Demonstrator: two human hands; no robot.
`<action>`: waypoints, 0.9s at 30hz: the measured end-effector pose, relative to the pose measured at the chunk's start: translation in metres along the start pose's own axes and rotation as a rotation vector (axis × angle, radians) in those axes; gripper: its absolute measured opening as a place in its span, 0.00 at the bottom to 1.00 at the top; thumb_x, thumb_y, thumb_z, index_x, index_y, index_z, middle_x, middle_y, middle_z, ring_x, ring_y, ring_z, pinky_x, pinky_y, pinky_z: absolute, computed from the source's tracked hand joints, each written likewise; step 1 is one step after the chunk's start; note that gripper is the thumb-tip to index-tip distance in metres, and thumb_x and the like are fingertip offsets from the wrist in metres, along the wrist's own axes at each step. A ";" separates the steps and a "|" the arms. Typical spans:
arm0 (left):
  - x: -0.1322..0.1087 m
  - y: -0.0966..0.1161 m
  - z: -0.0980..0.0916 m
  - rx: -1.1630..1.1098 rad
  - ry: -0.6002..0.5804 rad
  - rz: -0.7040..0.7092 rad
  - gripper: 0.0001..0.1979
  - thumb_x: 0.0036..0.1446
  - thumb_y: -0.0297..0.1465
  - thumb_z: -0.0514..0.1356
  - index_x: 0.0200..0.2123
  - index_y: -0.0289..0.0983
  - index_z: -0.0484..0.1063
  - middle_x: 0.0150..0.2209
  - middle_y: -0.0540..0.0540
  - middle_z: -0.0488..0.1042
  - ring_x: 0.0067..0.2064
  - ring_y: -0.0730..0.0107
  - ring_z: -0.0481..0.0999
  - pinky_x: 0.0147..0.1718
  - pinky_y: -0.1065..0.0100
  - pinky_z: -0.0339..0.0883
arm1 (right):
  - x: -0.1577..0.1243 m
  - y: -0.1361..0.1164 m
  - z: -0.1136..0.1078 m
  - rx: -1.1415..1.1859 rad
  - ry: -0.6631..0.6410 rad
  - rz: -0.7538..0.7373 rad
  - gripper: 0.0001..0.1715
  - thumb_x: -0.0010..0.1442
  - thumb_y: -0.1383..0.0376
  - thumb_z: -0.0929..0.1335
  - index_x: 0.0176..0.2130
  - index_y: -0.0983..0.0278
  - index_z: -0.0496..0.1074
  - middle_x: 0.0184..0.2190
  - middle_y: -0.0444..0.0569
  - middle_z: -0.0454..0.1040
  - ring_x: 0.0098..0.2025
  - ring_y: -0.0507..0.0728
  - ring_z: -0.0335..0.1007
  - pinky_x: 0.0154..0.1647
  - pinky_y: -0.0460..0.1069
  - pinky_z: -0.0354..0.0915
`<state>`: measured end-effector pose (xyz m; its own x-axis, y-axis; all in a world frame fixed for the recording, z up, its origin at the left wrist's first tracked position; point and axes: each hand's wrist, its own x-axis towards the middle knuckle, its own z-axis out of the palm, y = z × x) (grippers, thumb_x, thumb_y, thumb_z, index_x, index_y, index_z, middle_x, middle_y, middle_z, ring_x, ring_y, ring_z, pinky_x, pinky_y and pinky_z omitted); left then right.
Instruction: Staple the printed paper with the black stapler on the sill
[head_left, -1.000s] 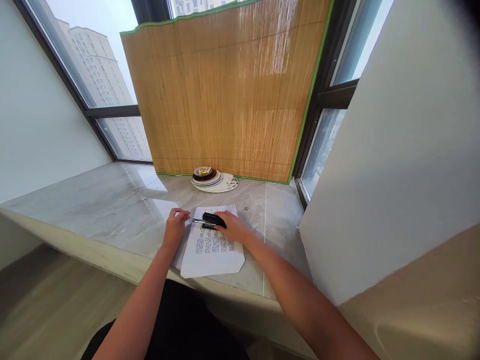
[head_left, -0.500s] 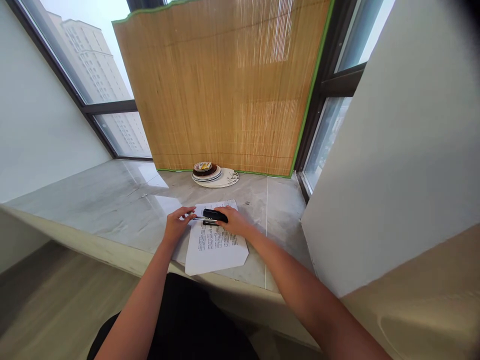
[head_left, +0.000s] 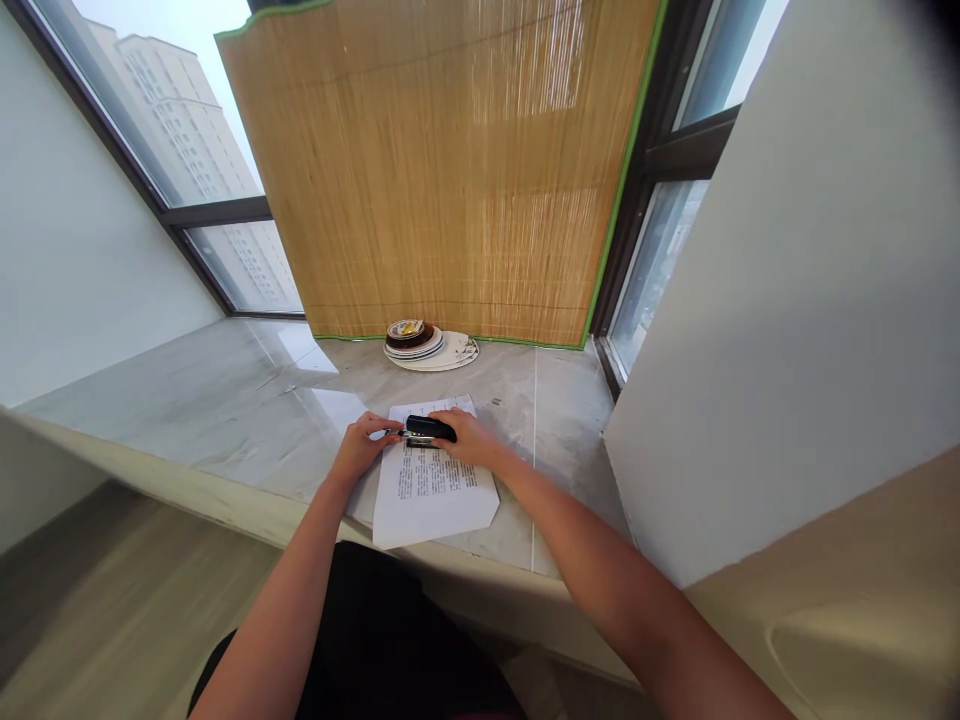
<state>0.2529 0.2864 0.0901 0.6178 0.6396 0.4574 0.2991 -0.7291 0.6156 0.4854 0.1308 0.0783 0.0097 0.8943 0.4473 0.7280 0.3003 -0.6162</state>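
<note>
A black stapler [head_left: 429,428] is above the upper part of a printed sheet of paper [head_left: 435,515]. My right hand [head_left: 466,438] is closed around the stapler's right end. Pinched at its left end, my left hand [head_left: 367,443] has thumb and fingertips on the stapler's thin metal rail, which shows between them and the black body. Fingers hide the rail's tip. The sheet lies flat on the marble ledge, its lower edge close to the front.
Stacked plates and dishes [head_left: 412,340] stand at the back of the marble ledge [head_left: 225,410], beside a white oval platter [head_left: 456,350]. Behind them hangs a bamboo blind [head_left: 442,170]. A white wall [head_left: 750,300] closes off the right side.
My left hand has moved right, toward the stapler, and less of the metal rail sticks out on the left. My right hand keeps its hold in nearly the same place.
</note>
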 end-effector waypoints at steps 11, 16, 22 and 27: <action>0.000 0.003 -0.004 -0.001 -0.059 -0.032 0.13 0.50 0.40 0.73 0.40 0.44 0.87 0.38 0.46 0.83 0.40 0.59 0.80 0.46 0.60 0.74 | 0.001 0.001 -0.002 0.008 -0.037 -0.029 0.31 0.64 0.65 0.76 0.64 0.62 0.72 0.57 0.56 0.78 0.61 0.64 0.73 0.65 0.59 0.65; 0.000 0.002 -0.005 -0.026 -0.080 -0.067 0.16 0.48 0.41 0.73 0.41 0.43 0.87 0.38 0.45 0.83 0.41 0.58 0.80 0.39 0.62 0.72 | 0.001 0.001 -0.002 0.024 -0.031 -0.010 0.31 0.63 0.65 0.77 0.63 0.59 0.74 0.56 0.54 0.79 0.59 0.63 0.74 0.65 0.59 0.65; 0.000 0.001 -0.006 -0.033 -0.095 -0.065 0.18 0.48 0.43 0.73 0.42 0.43 0.87 0.38 0.45 0.83 0.41 0.58 0.80 0.39 0.62 0.71 | 0.001 0.002 -0.002 0.049 -0.016 0.035 0.32 0.61 0.64 0.78 0.63 0.57 0.75 0.56 0.53 0.79 0.60 0.63 0.74 0.66 0.59 0.64; -0.001 0.000 -0.006 -0.038 -0.113 -0.080 0.18 0.48 0.45 0.73 0.40 0.43 0.87 0.37 0.45 0.83 0.39 0.59 0.79 0.39 0.62 0.70 | 0.001 0.005 -0.002 0.067 -0.009 0.039 0.32 0.59 0.65 0.79 0.61 0.57 0.76 0.54 0.51 0.80 0.57 0.62 0.76 0.63 0.57 0.67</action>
<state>0.2480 0.2874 0.0939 0.6714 0.6625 0.3322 0.3240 -0.6655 0.6724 0.4902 0.1328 0.0768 0.0303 0.9086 0.4166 0.6800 0.2867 -0.6748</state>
